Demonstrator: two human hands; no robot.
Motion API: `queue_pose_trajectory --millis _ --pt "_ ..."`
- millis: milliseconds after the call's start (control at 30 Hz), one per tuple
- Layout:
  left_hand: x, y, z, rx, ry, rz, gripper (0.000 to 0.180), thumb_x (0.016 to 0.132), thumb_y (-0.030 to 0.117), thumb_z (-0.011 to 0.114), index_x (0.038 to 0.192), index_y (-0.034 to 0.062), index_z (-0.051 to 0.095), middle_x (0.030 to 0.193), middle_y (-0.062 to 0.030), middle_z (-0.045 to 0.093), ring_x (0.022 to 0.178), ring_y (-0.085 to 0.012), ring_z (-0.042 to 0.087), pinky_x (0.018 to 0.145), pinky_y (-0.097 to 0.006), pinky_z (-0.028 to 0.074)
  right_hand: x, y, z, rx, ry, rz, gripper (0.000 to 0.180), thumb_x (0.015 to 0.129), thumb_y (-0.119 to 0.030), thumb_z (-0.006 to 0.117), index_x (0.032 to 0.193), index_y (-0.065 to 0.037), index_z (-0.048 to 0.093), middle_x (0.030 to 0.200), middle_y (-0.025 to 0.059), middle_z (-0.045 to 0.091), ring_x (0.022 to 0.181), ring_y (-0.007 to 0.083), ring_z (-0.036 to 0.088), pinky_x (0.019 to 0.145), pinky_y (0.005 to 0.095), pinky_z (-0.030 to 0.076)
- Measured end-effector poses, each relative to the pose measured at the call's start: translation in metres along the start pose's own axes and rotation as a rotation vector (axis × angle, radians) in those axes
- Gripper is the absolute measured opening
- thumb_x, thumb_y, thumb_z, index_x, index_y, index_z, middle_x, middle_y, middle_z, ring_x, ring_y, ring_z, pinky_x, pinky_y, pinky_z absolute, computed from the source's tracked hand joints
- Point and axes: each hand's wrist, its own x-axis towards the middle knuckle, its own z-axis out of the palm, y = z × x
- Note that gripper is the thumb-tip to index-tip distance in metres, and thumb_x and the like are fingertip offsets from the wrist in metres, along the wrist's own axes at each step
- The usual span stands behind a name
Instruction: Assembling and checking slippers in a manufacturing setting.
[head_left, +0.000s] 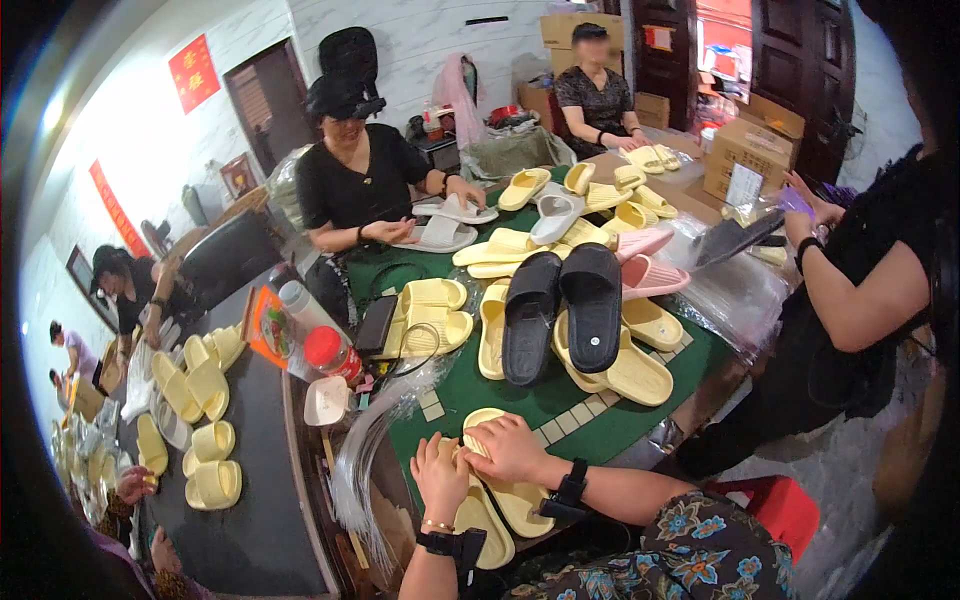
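Close to me at the green table's near edge lies a pair of pale yellow slide slippers [484,532], soles toward me. My left hand [440,478] grips the strap end of the left slipper, fingers bent over it. My right hand [506,448] is closed over the front of the other yellow slipper [522,503], its fingertips meeting those of my left hand. Both hands cover most of the straps; whether something small is pinched between the fingers is hidden. Just beyond them, a pair of black slides [562,312] rests on more yellow slippers [640,372].
Clear plastic strips [372,485] hang at the table's left edge, near a red-lidded jar [330,352] and a white dish [326,400]. Across the table a person [365,185] handles grey slippers [440,234]. Another person [850,250] stands at right beside plastic bags [705,300].
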Motion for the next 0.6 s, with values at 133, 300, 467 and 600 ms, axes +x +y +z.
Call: queue_pose_trajectory --millis 133,300,467,600 --pt "0.002 -0.003 -0.007 -0.044 0.004 0.066 0.033 0.085 0.033 0.057 0.109 0.0129 0.069 0.131 -0.0117 0.054 0.126 -0.0351 0.044 0.103 -0.052 0.03 0.007 -0.007 0.0 -0.029 -0.085 0.042 0.04 0.085 -0.039 0.058 0.111 -0.009 0.063 0.104 0.0123 0.066 0.101 0.0306 0.058 0.092 0.0436 0.039" --pt "0.015 -0.026 -0.015 -0.537 -0.027 0.013 0.039 0.086 0.029 0.064 0.116 0.0058 0.062 0.126 -0.0172 0.056 0.121 -0.0337 0.049 0.102 -0.043 0.038 0.001 0.003 0.001 -0.03 -0.091 -0.001 0.043 0.085 -0.039 0.056 0.115 -0.009 0.061 0.109 0.0112 0.064 0.104 0.0297 0.057 0.095 0.0448 0.037" --pt "0.018 -0.073 -0.131 -0.365 0.426 0.048 0.031 0.082 0.016 0.068 0.107 0.0004 0.062 0.113 -0.0165 0.061 0.108 -0.0301 0.058 0.095 -0.037 0.045 0.001 0.005 0.008 -0.01 -0.122 0.032 0.045 0.085 -0.038 0.057 0.119 -0.008 0.059 0.114 0.0114 0.061 0.111 0.0302 0.052 0.1 0.0447 0.034" --pt "0.032 -0.154 -0.228 -0.047 0.663 -0.124 0.041 0.078 0.018 0.066 0.114 -0.0012 0.059 0.113 -0.0204 0.061 0.108 -0.035 0.056 0.096 -0.041 0.043 0.003 -0.001 0.0 0.054 -0.076 0.03 0.041 0.083 -0.032 0.061 0.116 -0.007 0.06 0.113 0.0108 0.06 0.108 0.0311 0.052 0.098 0.0447 0.034"
